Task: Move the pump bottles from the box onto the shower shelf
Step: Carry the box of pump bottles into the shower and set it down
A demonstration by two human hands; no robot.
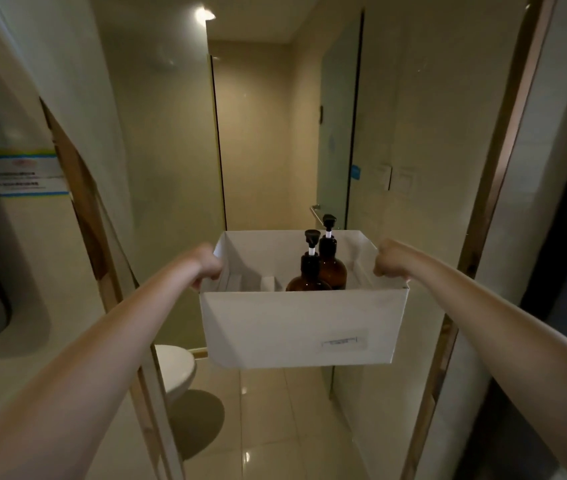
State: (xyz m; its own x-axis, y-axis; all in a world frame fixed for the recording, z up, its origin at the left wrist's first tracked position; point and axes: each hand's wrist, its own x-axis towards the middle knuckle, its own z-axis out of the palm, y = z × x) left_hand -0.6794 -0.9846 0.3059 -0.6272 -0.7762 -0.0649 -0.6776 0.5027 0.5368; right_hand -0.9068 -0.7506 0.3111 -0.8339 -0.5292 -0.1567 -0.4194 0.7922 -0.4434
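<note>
A white open box (295, 327) hangs in the air in front of me, carried at chest height in a bathroom doorway. My left hand (207, 263) grips its left rim and my right hand (391, 261) grips its right rim. Inside, at the right, two amber pump bottles stand upright side by side, each with a black pump head: the nearer bottle (308, 271) and the farther one (330, 261). A small white item (270, 283) lies on the box floor to their left. No shower shelf is visible.
A white toilet (176, 370) stands low at the left beside a wooden door frame (81, 202). Ahead are a glass shower panel (171, 150), a frosted glass door (339, 126) with a towel bar (316, 213), and glossy floor tiles (275, 427).
</note>
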